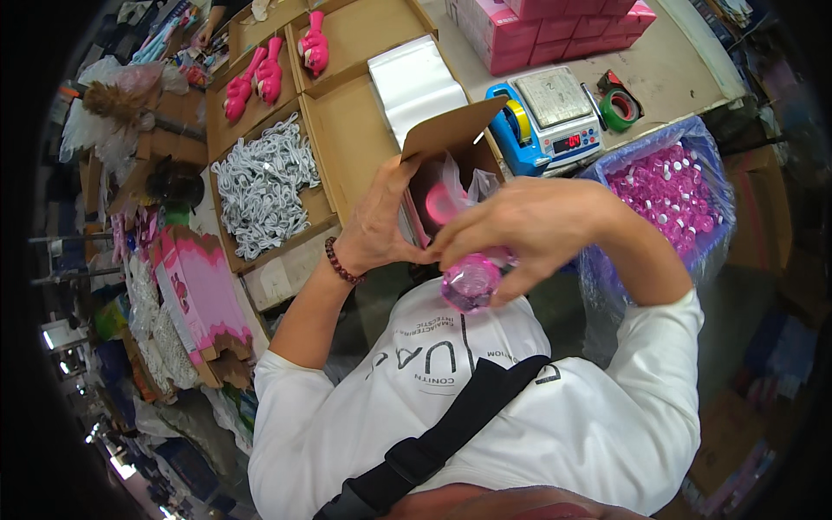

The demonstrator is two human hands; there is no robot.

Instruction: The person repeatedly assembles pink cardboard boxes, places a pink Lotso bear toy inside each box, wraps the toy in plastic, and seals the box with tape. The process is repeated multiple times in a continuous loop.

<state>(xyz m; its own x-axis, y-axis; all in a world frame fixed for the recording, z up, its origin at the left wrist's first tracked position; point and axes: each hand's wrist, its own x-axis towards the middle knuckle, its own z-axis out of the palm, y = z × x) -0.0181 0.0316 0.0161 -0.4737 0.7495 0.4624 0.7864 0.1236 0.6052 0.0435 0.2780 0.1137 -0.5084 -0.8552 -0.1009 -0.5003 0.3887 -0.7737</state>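
Observation:
My left hand (374,224) grips the near left side of an opened cardboard box (452,127), whose brown flap stands up. Inside the box are a pink round plastic part (444,203) and a clear plastic bag (480,185). A translucent pink faceted bottle (469,284) is in my right hand (536,218), just in front of the box. Those fingers are curled over the bottle and partly hide it. Fingertips of both hands come close together at the box's near edge.
Left, a cardboard tray holds coiled white cables (266,188); other compartments hold pink toy-shaped items (268,71). White plastic bags (416,84) lie behind the box. Right are a tape dispenser (517,130), a digital scale (556,107), green tape (619,109) and a blue-lined bin (601,170) of pink bottles.

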